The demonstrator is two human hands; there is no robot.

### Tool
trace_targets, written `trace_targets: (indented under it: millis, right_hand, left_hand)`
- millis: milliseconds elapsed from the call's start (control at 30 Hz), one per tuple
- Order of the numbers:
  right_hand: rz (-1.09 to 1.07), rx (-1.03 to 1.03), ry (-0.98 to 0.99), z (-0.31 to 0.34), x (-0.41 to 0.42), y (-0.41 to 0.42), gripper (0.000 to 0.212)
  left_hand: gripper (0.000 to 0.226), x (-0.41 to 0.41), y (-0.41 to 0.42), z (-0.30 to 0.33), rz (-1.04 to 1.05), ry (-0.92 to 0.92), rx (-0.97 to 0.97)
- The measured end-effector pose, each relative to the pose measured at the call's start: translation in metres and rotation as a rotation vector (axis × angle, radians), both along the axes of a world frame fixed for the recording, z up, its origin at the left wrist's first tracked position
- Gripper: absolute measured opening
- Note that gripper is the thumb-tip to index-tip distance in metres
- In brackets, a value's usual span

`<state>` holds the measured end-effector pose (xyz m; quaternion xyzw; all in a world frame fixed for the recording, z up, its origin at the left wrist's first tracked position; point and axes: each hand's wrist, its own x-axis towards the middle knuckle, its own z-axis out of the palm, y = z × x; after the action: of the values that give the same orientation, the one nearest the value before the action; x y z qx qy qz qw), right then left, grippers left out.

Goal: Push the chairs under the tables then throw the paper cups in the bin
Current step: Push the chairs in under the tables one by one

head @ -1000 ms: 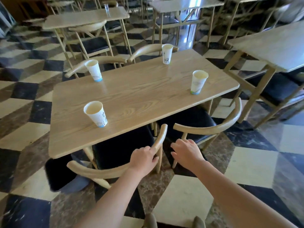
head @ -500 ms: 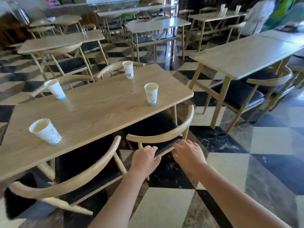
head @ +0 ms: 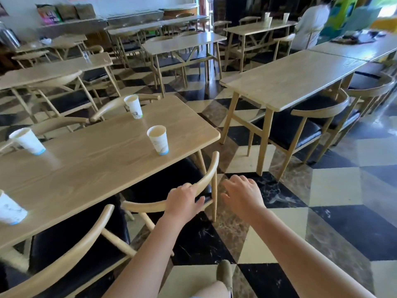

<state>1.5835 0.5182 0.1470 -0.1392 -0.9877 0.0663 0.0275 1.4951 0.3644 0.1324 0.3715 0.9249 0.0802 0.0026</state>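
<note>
Table [head: 103,160]: long way runs left-right, edge just past fingers.
Chair [head: 206,179]: seat under table, curved back faces me.
L hand [head: 182,203]: fingers curled on chair back.
R hand [head: 242,194]: fingers loose, holds nothing, beside chair, bare floor [head: 322,201] on its right.
Cups [head: 158,139]: upright on table, beyond fingers.

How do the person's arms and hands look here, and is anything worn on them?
Both forearms are bare; no sleeves reach into view. The left hand and right hand carry no gloves, and no rings, watch or bracelet can be seen. The nails look short and unpainted.
</note>
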Motion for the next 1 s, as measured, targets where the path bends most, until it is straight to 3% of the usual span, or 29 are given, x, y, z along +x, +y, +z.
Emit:
trace_targets:
  millis: [300,633,1000]
  right_hand:
    - [-0.011,0.047,-0.019,0.017,-0.075,0.128,0.035]
    - [-0.036,0.038,0.016,0.025,-0.159,0.254,0.035]
    - [0.243,0.056,0.018,0.012,-0.273,0.388,0.039]
  left_hand:
    - [0.038,-0.077,0.135,-0.002,0.004,-0.125,0.089]
    - [0.044,-0.172,0.263,0.008,0.012,-0.091,0.117]
    - [0.043,-0.236,0.379,-0.002,0.321,0.011,0.156]
